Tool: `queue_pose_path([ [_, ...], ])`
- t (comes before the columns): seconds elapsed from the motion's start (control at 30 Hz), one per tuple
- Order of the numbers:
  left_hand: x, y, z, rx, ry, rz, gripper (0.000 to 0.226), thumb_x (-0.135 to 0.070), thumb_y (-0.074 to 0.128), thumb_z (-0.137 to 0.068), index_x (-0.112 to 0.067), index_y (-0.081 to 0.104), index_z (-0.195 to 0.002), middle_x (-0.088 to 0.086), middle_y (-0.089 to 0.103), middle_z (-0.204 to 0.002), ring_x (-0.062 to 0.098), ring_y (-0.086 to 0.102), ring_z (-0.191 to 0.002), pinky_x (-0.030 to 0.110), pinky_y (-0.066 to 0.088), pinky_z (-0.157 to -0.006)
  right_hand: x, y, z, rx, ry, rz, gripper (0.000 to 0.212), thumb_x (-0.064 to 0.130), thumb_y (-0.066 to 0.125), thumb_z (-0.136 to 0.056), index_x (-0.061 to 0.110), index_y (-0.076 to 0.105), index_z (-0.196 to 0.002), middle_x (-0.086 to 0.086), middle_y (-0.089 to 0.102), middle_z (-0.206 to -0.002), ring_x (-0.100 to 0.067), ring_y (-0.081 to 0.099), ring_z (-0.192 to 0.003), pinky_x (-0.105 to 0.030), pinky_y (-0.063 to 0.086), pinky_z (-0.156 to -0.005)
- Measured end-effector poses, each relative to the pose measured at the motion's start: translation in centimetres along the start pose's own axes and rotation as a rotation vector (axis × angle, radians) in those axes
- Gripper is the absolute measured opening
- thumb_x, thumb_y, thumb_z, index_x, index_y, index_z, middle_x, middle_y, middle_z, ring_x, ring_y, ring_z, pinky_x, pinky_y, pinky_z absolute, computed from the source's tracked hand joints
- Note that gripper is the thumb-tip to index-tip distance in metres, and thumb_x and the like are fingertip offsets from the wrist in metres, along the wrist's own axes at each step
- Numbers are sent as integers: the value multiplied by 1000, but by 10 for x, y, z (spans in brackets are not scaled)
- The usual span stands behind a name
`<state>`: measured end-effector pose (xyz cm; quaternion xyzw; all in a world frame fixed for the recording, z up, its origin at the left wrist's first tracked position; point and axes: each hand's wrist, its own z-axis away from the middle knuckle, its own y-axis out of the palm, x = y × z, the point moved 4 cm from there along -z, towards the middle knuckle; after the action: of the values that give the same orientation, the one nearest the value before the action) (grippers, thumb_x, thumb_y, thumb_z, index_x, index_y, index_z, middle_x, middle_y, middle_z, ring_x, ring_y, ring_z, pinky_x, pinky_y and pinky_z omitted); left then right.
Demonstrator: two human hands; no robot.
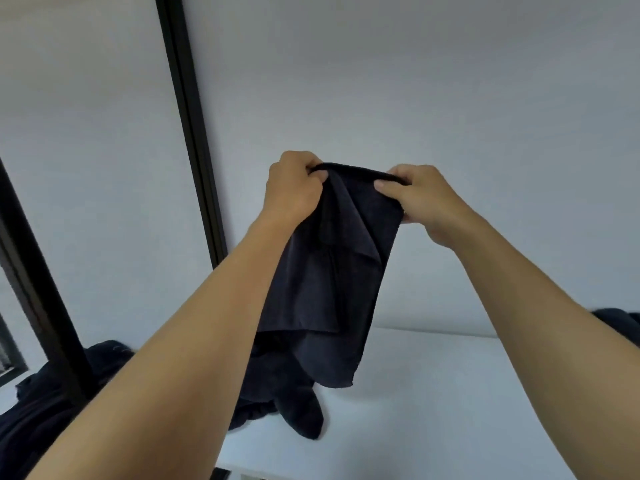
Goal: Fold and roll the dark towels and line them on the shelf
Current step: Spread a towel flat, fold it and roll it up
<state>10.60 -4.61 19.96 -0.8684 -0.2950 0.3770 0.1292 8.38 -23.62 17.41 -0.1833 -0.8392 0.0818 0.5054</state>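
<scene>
At the left end of the white surface (433, 393) (taken to be the shelf), a loose heap of dark towels (107, 356) is seen. It is crumpled and unfolded, and partly crossed by a black post (52, 327) and the left forearm. The left hand (294, 192) is closed in a pinch on the top-left corner of the held towel (332, 278). This towel is held well above the surface and appears doubled, hanging in slack folds — its lower corner dangles just beside more crumpled dark cloth near the surface's middle. The top-right corner is pinched by the right hand (422, 199), thumb in front.

At the surface's right edge a scrap of dark fabric (616, 318) is glimpsed behind the right forearm; whether it is rolled or loose cannot be told. No finished roll can be made out, so the task is judged to be early — this towel is only at the folding stage. Rolling and lining up are left, and the heap is not yet dealt with. The surface's near edge is hidden by the arms.
</scene>
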Motion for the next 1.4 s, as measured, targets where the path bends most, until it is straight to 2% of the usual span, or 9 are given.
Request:
queue_pose_path([
  [0.2,-42,29,1,181,-35,238,17,-10,55,-90,-18,69,-94,-3,68,-85,9,63,-77,18,51,-54,8,-26,1,-119,-29,-33,15,20,55,-95,14,68,-97,-10,69,-96,-19,62,-81,-35,51,-68],
  [0.3,-68,44,2,358,-36,352,19,-22,64,-89,-19,66,-107,2,70,-99,13,68,-91,27,61,-67,17,-41,-1,-113,-49,-32,13,14,60,-91,15,72,-90,-7,72,-89,-17,67,-78,-32,54,-71],
  [0.4,-86,59,-1,428,14,362,30,-23,73,-86,-9,67,-111,9,71,-99,18,70,-91,35,62,-69,22,-58,-2,-134,-44,-64,7,12,65,-88,9,72,-86,-8,70,-82,-20,69,-76,-36,57,-74],
  [0.5,-99,73,-2,476,83,277,16,-11,71,-87,0,70,-99,14,71,-89,24,71,-84,36,62,-64,18,-77,3,-199,-14,-108,14,19,72,-86,8,65,-81,-7,68,-79,-17,67,-70,-31,56,-65],
  [0.73,-113,97,-12,285,58,272,20,-16,61,-89,3,69,-87,18,69,-82,31,68,-68,38,60,-57,-43,-111,46,-37,172,145,19,20,70,-85,19,69,-105,0,74,-97,-15,72,-85,-32,59,-79],
  [0.93,-79,80,-42,127,-72,307,19,-19,61,-88,-3,65,-79,8,48,-69,20,43,-59,30,34,-57,-93,-169,80,-13,317,272,16,21,64,-92,7,68,-84,3,61,-72,-12,56,-70,-29,50,-73],
  [1.07,-43,77,-45,140,-229,386,13,-12,60,-92,-3,66,-85,12,60,-74,17,56,-39,24,42,-42,-106,-190,78,35,330,609,21,24,59,-94,18,68,-76,3,65,-74,-18,56,-71,-29,46,-68],
  [1.23,6,89,-36,171,-419,569,6,-5,62,-93,-3,67,-92,21,68,-101,34,72,-64,33,61,-61,-121,-199,67,67,360,897,17,27,57,-96,15,68,-89,-6,68,-93,-18,57,-74,-32,46,-74],
  [1.4,32,108,-29,240,-461,543,11,-12,69,-90,-4,67,-97,19,68,-106,32,73,-70,35,62,-69,-124,-209,43,-345,443,733,14,22,60,-92,11,69,-93,-6,63,-82,-24,57,-74,-30,45,-66],
])
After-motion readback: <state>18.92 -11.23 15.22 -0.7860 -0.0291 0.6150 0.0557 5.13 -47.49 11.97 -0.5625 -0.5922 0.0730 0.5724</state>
